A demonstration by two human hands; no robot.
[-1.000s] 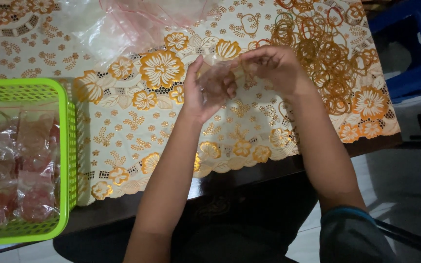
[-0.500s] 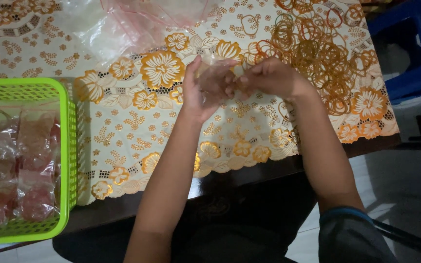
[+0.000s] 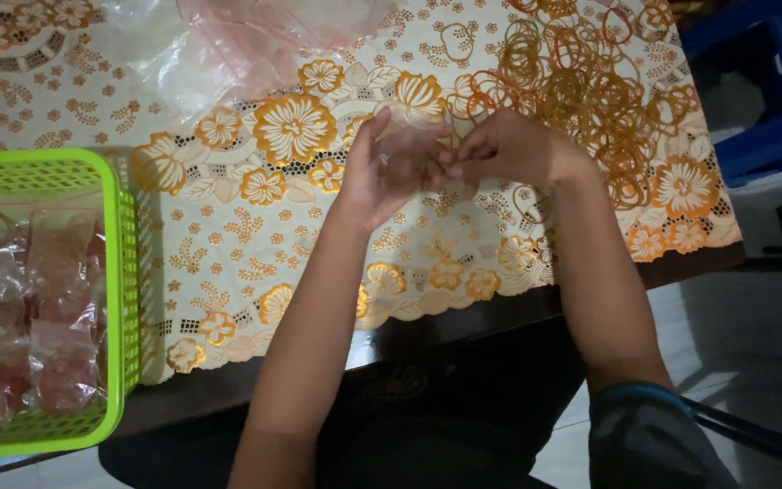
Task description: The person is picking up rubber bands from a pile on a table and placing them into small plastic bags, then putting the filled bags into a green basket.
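Your left hand (image 3: 382,172) cups small clear plastic pouch (image 3: 409,145), above desk centre, right of green plastic basket (image 3: 124,272). Right hand (image 3: 509,149) pinches pouch top, fingers narrow. Keep pinch tight; loose orange rubber bands (image 3: 590,81) lie beyond.

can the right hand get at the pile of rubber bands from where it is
Probably yes. The right hand is busy with a small clear bag held against the left hand, but the rubber bands lie loose on the tablecloth just beyond it, with nothing between.
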